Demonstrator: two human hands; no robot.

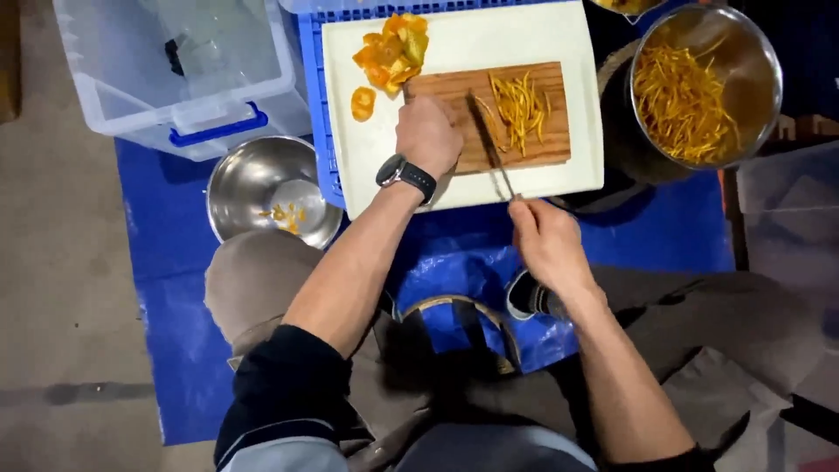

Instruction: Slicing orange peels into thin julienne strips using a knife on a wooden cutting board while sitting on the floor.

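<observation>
A blue tarp (175,253) covers the floor (61,262) where the person sits. On the tarp, at the upper left, stands a clear plastic box (175,70) with a blue handle. Beside it a blue crate (316,105) carries a white cutting board (489,44). At the upper right stands a large metal pot (752,52), full of thin orange strips (682,100). Lower left of the crate lies a steel bowl (253,175) with a few orange bits at the bottom.

On the white board rests a smaller wooden board (437,87). At its upper left corner lies a pile of orange peel pieces (391,51), partly on the white board. A small heap of cut strips (520,105) lies on the right part of the wooden board.

The left hand (428,135), with a black watch (405,173) at the wrist, is curled and presses down on the wooden board; what is under its fingers is hidden. The right hand (544,240) is clenched around the handle of a knife (489,144), whose blade lies across the wooden board, between the left hand and the cut strips.
</observation>
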